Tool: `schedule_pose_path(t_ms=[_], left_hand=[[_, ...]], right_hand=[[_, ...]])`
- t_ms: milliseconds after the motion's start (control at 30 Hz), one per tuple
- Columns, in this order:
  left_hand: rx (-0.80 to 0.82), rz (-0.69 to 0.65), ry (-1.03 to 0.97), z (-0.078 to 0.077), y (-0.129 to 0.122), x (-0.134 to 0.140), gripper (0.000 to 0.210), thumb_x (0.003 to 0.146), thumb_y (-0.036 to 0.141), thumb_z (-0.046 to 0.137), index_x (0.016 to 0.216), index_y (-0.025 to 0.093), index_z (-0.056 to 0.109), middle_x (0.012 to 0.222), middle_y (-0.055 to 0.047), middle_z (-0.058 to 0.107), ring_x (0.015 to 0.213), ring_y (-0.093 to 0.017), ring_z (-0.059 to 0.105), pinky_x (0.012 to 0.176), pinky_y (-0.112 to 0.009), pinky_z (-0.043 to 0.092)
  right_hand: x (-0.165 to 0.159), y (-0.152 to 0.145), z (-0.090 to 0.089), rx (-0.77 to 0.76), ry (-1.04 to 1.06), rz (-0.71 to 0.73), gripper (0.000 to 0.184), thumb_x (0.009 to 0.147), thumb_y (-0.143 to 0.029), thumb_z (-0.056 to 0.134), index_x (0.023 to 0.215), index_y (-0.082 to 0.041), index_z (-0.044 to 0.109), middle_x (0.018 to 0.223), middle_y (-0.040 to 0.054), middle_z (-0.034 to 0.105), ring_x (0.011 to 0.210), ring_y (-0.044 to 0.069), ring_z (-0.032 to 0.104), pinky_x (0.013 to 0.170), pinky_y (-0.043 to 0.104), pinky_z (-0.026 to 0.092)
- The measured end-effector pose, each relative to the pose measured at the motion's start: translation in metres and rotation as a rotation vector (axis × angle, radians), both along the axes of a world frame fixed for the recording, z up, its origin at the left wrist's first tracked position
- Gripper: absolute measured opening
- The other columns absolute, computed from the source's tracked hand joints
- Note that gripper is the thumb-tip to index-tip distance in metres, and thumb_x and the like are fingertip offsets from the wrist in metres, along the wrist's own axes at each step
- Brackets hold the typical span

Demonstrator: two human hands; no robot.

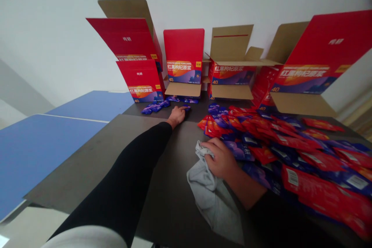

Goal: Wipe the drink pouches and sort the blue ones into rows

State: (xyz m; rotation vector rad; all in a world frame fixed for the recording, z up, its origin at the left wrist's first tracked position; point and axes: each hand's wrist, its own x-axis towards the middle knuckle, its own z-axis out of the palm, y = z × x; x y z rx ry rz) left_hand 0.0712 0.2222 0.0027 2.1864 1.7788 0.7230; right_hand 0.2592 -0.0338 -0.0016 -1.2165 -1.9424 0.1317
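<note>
At the middle of the dark table my left hand reaches forward, index finger stretched out over a purple sachet; no firm grip on it shows. Crumpled in the closed fingers of my right hand is a grey cloth, its lower part trailing toward me. Right beside that hand lies a large heap of red sachets and purple sachets. Left of my left hand is a small group of purple sachets, and a few more lie before the boxes.
Along the wall stand several red printed cartons with raised flaps: a left carton, a middle carton, one right of it and a far-right carton. A blue table adjoins the dark table on the left.
</note>
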Motion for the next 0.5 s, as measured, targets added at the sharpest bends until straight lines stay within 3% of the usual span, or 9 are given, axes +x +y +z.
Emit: schedule_pose_path(t_ms=[200, 500], left_hand=[[0.054, -0.298, -0.089, -0.006, -0.045, -0.003, 0.050, 0.092, 0.016, 0.031, 0.123, 0.018, 0.069, 0.131, -0.006, 0.064, 0.129, -0.017, 0.051, 0.118, -0.031, 0.032], [0.010, -0.357, -0.170, -0.001, -0.126, -0.008, 0.049, 0.090, 0.013, 0.034, 0.127, 0.017, 0.066, 0.138, -0.008, 0.060, 0.133, -0.018, 0.049, 0.120, -0.033, 0.030]], right_hand=[[0.000, 0.002, -0.001, 0.015, 0.000, -0.011, 0.040, 0.076, -0.008, 0.054, 0.111, -0.021, 0.069, 0.100, 0.0064, 0.063, 0.097, 0.021, 0.062, 0.090, 0.035, 0.053], [0.002, 0.009, -0.007, 0.033, 0.023, 0.005, 0.038, 0.078, -0.010, 0.054, 0.111, -0.019, 0.069, 0.101, 0.0078, 0.063, 0.099, 0.022, 0.061, 0.092, 0.036, 0.053]])
